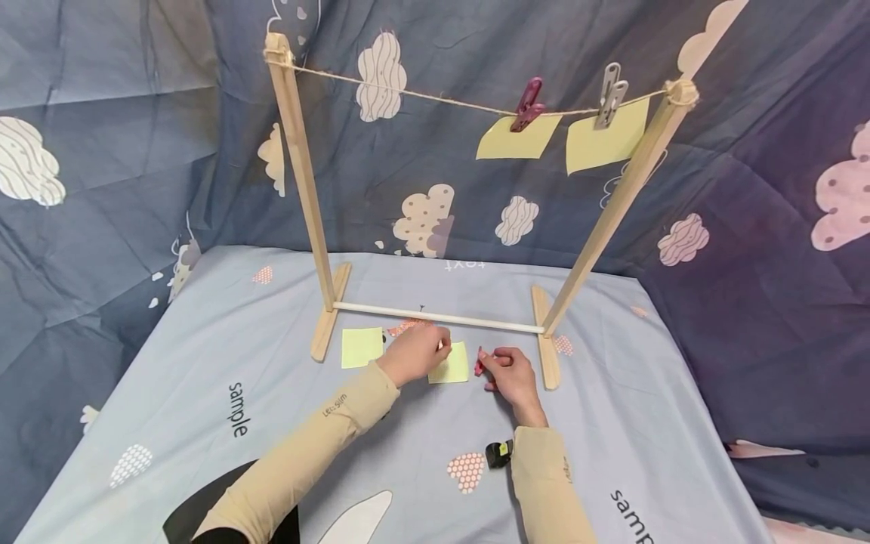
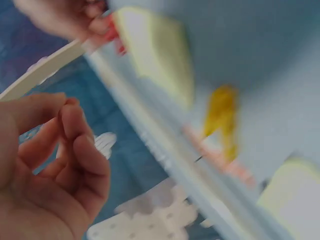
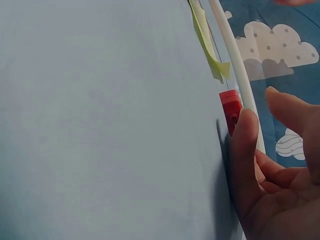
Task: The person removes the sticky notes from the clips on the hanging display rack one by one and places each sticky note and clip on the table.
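My left hand (image 1: 416, 353), fingers loosely curled and nothing seen between them, hovers by the left edge of a yellow paper note (image 1: 454, 366). A yellow clothespin (image 2: 222, 117) lies between the notes in the left wrist view; the left arm hides it in the head view. To the right of that note is a red clothespin (image 3: 231, 107) on the cloth. My right hand (image 1: 513, 378) is beside it, one digit against the clothespin and another held apart, with a gap between them. Another yellow note (image 1: 362, 347) lies flat to the left.
Behind the hands stands a wooden frame (image 1: 302, 174) with a white bottom bar (image 1: 435, 316). From its string (image 1: 435, 97) hang two yellow notes, held by a dark red clothespin (image 1: 528, 106) and a grey clothespin (image 1: 609, 98). Patterned blue-grey cloth (image 1: 204, 317) covers the table.
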{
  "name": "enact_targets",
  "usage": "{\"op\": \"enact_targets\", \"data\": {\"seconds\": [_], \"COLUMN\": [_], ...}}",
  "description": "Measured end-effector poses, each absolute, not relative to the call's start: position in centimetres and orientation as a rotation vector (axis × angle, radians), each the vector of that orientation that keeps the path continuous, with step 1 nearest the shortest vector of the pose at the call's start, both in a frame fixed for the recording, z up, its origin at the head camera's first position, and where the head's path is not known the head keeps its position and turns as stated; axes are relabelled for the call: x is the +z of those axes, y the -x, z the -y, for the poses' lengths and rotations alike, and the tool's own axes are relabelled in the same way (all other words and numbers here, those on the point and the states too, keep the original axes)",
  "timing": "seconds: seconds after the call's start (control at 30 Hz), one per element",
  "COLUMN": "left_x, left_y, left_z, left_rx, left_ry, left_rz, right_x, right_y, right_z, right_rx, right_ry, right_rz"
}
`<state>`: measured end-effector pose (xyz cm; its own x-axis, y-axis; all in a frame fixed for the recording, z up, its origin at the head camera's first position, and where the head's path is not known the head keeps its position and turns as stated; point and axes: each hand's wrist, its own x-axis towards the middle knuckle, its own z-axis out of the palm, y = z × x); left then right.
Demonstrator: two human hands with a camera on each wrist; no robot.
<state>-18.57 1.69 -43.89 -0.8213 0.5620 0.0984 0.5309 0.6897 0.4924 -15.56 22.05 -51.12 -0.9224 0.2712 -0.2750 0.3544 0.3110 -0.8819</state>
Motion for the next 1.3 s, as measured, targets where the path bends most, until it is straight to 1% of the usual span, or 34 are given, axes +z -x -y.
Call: {"op": "enact_targets", "data": {"seconds": [0.2, 0.33, 0.47, 0.57, 0.67, 0.77, 1.0, 1.3], "left_x": [-38.9, -35.6, -33.0, -31.4, -29.9, -28.5, -26.3, -25.0], "left_y": [20.4, 21.2, 21.8, 22.3, 22.8, 23.2, 24.1, 24.7], "left_z": [-1.5, -1.3, -1.3, -1.5, -1.7, -2.0, -3.1, -4.3], "left_rx": [1.068, 1.341, 1.707, 1.959, 2.133, 2.226, 2.284, 2.357], "left_ry": [-0.915, -0.865, -0.702, -0.545, -0.399, -0.317, -0.365, -0.398], "left_rz": [-2.871, -2.883, -2.762, -2.551, -2.338, -2.215, -2.173, -2.078], "right_x": [-51.1, -51.2, -50.7, -49.7, -48.3, -46.5, -41.8, -35.5], "right_y": [15.6, 15.8, 15.9, 15.9, 16.0, 16.0, 15.7, 14.6], "right_z": [-22.3, -22.6, -22.9, -23.2, -23.4, -23.5, -23.4, -22.8], "right_rx": [-1.730, -1.769, -1.813, -1.829, -1.844, -1.860, -1.911, -2.060], "right_ry": [-0.592, -0.617, -0.639, -0.610, -0.569, -0.522, -0.393, -0.077], "right_rz": [-2.438, -2.404, -2.405, -2.459, -2.519, -2.568, -2.683, -2.789]}}
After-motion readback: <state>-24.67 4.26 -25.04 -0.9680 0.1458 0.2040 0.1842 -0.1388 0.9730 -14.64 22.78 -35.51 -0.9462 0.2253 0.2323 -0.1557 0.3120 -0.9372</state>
